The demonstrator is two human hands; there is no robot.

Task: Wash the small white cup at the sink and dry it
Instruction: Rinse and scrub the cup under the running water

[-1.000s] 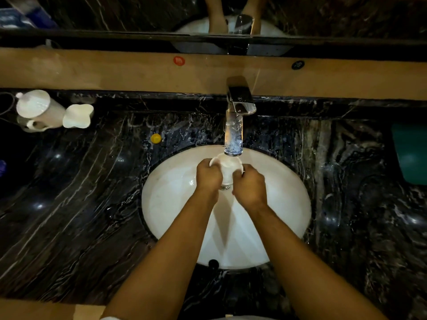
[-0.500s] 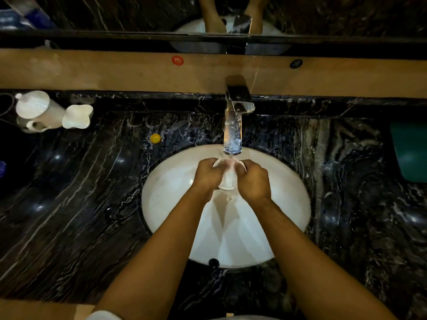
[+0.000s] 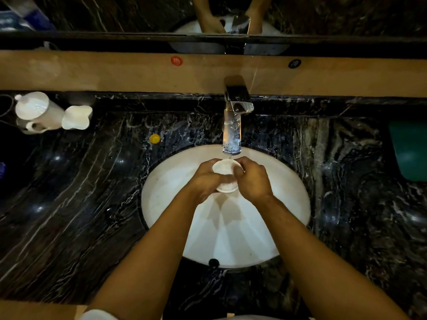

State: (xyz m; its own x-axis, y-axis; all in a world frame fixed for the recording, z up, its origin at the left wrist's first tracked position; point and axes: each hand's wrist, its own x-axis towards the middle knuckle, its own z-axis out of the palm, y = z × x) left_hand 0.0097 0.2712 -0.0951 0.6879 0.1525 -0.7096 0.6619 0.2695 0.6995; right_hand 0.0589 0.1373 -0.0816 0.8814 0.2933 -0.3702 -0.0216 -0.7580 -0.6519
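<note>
Left hand (image 3: 205, 179) and right hand (image 3: 250, 179) curled, gripping

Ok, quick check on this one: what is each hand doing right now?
Left hand: fingers curled round the small white cup, holding it under the tap's stream.
Right hand: fingers curled on the same cup from the other side.

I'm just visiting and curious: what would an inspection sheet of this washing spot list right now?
Surface: dark marble counter, wet-looking near the faucet.
Job's things: small white cup held over the white sink, under the running faucet.
Clutter: white kettle, white dish, yellow cap, green object at the right edge.
Hands: left hand and right hand both grip the cup.
Cables: thin cord by the kettle.
Surroundings: mirror above a wooden ledge.
</note>
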